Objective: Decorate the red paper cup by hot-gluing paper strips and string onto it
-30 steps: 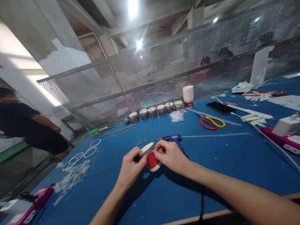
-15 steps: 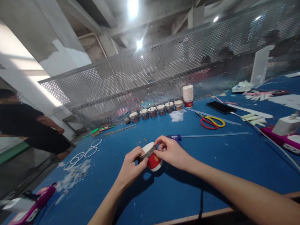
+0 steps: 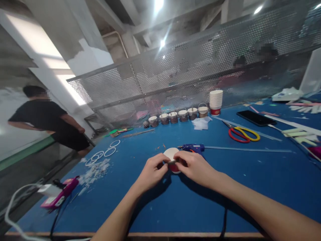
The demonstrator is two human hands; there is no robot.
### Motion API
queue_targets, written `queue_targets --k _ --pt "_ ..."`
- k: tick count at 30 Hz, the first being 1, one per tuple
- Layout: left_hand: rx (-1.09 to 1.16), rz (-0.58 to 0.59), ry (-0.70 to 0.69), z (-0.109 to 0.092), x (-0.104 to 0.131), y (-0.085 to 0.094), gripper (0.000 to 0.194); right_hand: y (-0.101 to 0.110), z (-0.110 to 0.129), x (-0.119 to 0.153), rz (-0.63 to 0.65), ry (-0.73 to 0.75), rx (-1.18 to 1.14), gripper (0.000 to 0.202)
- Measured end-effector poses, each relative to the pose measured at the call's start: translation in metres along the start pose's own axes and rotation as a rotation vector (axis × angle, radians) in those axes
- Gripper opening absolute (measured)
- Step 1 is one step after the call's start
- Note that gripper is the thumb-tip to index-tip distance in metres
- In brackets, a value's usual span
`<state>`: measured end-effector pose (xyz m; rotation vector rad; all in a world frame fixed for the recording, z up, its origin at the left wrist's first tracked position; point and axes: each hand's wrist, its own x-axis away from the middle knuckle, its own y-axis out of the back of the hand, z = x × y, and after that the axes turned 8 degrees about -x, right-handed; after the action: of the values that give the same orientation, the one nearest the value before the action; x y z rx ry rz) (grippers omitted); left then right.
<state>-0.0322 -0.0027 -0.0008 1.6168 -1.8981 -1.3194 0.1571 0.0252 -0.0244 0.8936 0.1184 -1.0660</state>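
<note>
Between my hands is a small red and white paper cup (image 3: 175, 168), its pale round end facing up and a dark grey band showing along its near upper edge. My left hand (image 3: 155, 169) pinches the left side of that edge with thumb and fingers. From the right, my right hand (image 3: 195, 164) grips the same edge, its thumb low against the red wall. Both hands partly cover the cup and band. Just behind my right hand lies a blue glue gun (image 3: 193, 147), with a long clear glue stick (image 3: 240, 149) reaching out to the right.
Several grey-wrapped cups (image 3: 183, 115) line the back beside a stack of paper cups (image 3: 216, 99). Scissors (image 3: 242, 134) and a phone (image 3: 256, 118) lie to the right. White rings (image 3: 109, 152), scraps (image 3: 94, 172) and a power strip (image 3: 61, 194) are left. A person (image 3: 47, 113) stands beyond.
The view has swung left. My hands have turned the cup more upright, and my right hand has shifted from its upper rim to the near right side.
</note>
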Motion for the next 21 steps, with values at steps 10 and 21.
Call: queue_targets --k 10,21 --pt "0.032 -0.131 0.05 0.001 0.001 -0.005 0.009 -0.008 -0.009 0.003 -0.094 0.033 0.03 0.017" --pt "0.236 -0.588 0.362 0.004 -0.007 0.014 0.011 0.041 -0.006 -0.006 -0.346 -0.076 -0.078 0.032"
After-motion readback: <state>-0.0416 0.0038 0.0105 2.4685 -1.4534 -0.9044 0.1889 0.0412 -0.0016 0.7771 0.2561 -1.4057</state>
